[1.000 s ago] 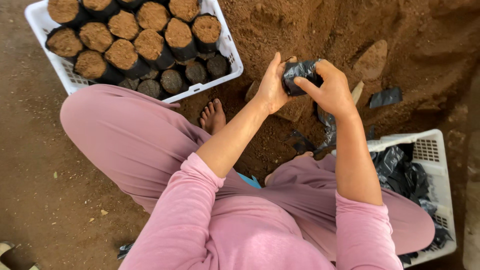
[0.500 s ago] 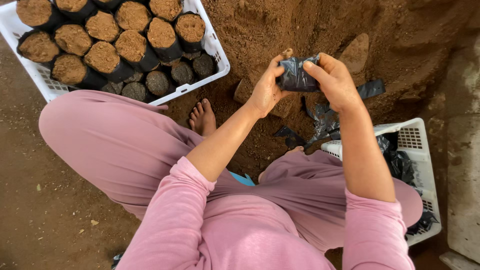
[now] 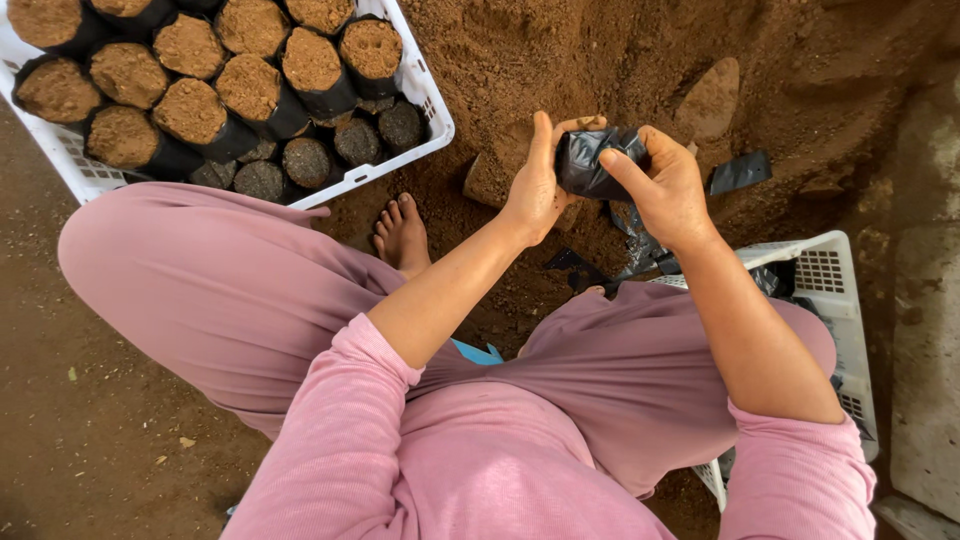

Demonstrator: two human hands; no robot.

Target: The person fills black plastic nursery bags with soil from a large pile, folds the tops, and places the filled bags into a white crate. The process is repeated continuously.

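A small black plastic grow bag (image 3: pixel 590 160) is held up over a mound of brown soil (image 3: pixel 620 60). My left hand (image 3: pixel 540 185) presses against the bag's left side with the fingers upright. My right hand (image 3: pixel 665 185) grips its right side, thumb and fingers pinching the crumpled plastic. Both hands hover above the soil, in front of my knees in pink trousers.
A white crate (image 3: pixel 420 100) at the upper left holds several black bags filled with soil. A second white crate (image 3: pixel 830 290) at the right holds empty black bags. A loose black bag (image 3: pixel 740 172) and a flat stone (image 3: pixel 710 100) lie on the soil. My bare foot (image 3: pixel 402 235) rests near the mound.
Both hands have stayed together on the black bag and shifted slightly left and down in view. The fingers have reworked their hold on the plastic.
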